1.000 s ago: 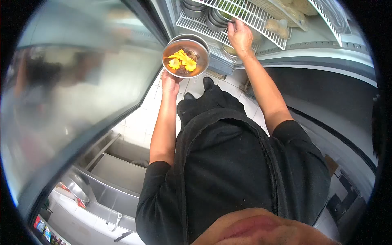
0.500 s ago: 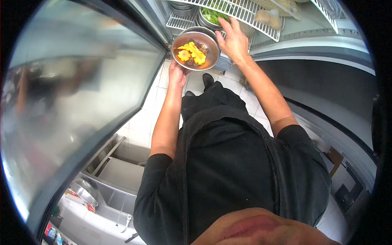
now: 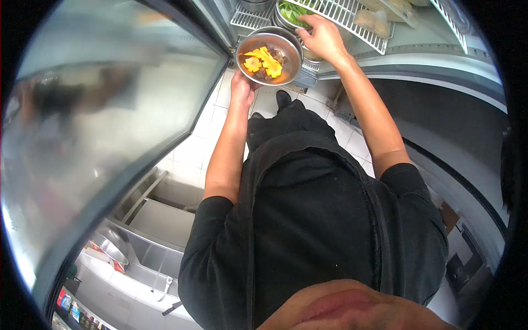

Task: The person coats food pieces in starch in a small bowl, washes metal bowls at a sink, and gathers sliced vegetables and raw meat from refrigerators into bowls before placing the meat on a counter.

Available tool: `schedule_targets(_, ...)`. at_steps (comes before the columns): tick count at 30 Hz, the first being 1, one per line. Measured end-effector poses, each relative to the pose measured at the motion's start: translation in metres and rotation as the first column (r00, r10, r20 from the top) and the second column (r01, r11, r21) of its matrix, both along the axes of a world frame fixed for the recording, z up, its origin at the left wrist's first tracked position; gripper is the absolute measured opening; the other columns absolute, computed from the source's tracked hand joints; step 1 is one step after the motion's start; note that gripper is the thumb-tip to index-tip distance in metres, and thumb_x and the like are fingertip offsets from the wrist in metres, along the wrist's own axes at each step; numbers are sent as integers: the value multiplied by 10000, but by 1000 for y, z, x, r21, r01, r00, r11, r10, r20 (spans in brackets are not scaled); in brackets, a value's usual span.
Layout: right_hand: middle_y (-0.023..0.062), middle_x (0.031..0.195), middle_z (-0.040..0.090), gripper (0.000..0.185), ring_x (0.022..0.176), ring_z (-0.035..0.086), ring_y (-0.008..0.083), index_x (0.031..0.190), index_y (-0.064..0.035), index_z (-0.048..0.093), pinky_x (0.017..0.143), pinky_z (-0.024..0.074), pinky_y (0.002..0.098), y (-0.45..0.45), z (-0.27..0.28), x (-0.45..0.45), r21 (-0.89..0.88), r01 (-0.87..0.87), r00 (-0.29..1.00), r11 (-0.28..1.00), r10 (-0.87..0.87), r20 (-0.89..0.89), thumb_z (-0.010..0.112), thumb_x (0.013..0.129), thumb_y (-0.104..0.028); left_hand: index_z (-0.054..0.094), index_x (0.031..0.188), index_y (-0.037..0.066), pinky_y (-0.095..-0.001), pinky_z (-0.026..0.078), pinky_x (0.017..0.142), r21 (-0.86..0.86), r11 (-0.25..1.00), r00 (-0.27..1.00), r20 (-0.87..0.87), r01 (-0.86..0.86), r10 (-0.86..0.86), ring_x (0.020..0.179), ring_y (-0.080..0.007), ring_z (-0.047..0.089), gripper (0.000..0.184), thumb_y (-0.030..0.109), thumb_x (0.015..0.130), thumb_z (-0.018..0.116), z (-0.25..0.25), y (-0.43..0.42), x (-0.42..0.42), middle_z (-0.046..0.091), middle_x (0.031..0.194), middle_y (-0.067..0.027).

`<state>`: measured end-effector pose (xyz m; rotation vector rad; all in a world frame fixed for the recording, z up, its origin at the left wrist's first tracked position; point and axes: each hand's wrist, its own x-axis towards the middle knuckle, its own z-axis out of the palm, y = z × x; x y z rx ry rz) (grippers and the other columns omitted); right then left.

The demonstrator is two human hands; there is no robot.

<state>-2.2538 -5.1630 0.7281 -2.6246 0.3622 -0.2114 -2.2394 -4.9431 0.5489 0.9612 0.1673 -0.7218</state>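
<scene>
My left hand (image 3: 242, 88) is wrapped around the lower rim and underside of a metal bowl (image 3: 291, 70). Yellow-orange carrot slices (image 3: 265, 61) and dark brown pieces, whose kind I cannot make out, lie inside it. Beyond the bowl, my right hand (image 3: 323, 37) reaches in under a wire shelf, its thumb and bent fingers apart. Its fingertips are at the edge of a round metal container that holds green leafy vegetables (image 3: 292, 13). Whether they touch the leaves I cannot tell.
An open glass door (image 3: 126, 104) of the refrigerator stands on the left. White wire shelves (image 3: 344, 19) carry bagged food (image 3: 373, 22) at the top right. Lower left is a steel sink unit (image 3: 162, 223) with a metal basin (image 3: 113, 246). White floor tiles lie below.
The right hand has moved closer to the greens, its fingers more bent. The left hand still holds the bowl, which sits slightly higher and further right in view.
</scene>
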Motion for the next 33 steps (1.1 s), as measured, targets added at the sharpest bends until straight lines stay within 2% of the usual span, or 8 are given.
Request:
schedule_targets(4, 138, 957, 674, 249, 835, 666, 283, 1044, -65, 680, 768, 517, 359, -7, -9, -3, -30, -20, 984, 999, 25, 176, 641, 830, -185, 538, 1197, 22, -408, 621, 688, -83, 991, 989, -113, -101, 91, 893, -274, 689, 293, 61, 907, 524, -1, -2, 1, 642, 1100, -153)
schedule_targets(9, 115, 818, 683, 153, 730, 670, 227, 942, -62, 714, 694, 527, 305, -9, -23, -1, -52, 55, 906, 997, -28, 422, 643, 827, -134, 544, 1197, 27, -399, 620, 688, -78, 992, 989, -117, -99, 90, 892, -267, 689, 295, 70, 905, 533, 2, -3, 3, 645, 1094, -150)
schedule_targets(19, 38, 732, 672, 159, 606, 611, 63, 1006, -5, 687, 545, 492, 210, -6, -27, -13, 649, 106, 883, 753, -371, 287, 641, 877, -86, 544, 1207, 27, -390, 618, 697, -62, 995, 994, -89, -74, 68, 900, -260, 688, 297, 81, 915, 523, 7, 0, 4, 644, 1110, -146)
schedule_targets(26, 90, 918, 661, 169, 740, 650, 176, 999, -60, 672, 640, 524, 277, 26, -27, -44, 776, 74, 918, 626, -346, 191, 652, 831, -58, 491, 1289, 100, -370, 614, 707, -7, 1000, 1000, -22, -6, 5, 982, -243, 663, 324, 228, 999, 419, 5, -2, 1, 607, 1197, -103)
schedule_targets(27, 50, 790, 669, 120, 732, 621, 95, 970, -31, 673, 630, 500, 219, 37, -35, -47, 719, -10, 908, 695, -294, 297, 627, 860, -29, 493, 1285, 103, -373, 613, 712, -11, 1000, 999, -39, -10, 10, 987, -242, 661, 319, 222, 998, 423, 5, -2, 1, 607, 1199, -99)
schedule_targets(30, 141, 974, 693, 125, 786, 683, 244, 936, -25, 679, 701, 545, 318, 44, -65, -43, 151, -231, 935, 961, 176, 307, 622, 831, -62, 503, 1276, 125, -369, 607, 718, -22, 1000, 998, -55, -12, 11, 976, -233, 661, 303, 211, 990, 451, 5, -6, 3, 613, 1184, -81)
schedule_targets(32, 156, 1055, 676, 169, 859, 689, 266, 964, -54, 697, 747, 542, 321, 45, -71, -44, 192, -176, 963, 965, 129, 235, 648, 805, -82, 507, 1274, 132, -363, 605, 713, -22, 1000, 1000, -22, 11, -12, 965, -229, 663, 302, 216, 987, 464, -1, -3, 5, 618, 1171, -75)
schedule_targets(33, 143, 1007, 685, 146, 847, 687, 277, 941, -47, 691, 739, 543, 332, 41, -69, -40, 159, -184, 937, 970, 124, 327, 638, 813, -93, 523, 1186, -32, -436, 609, 730, -68, 992, 991, -92, -104, 98, 921, -324, 675, 306, -12, 884, 487, 5, -5, 5, 634, 1095, -198)
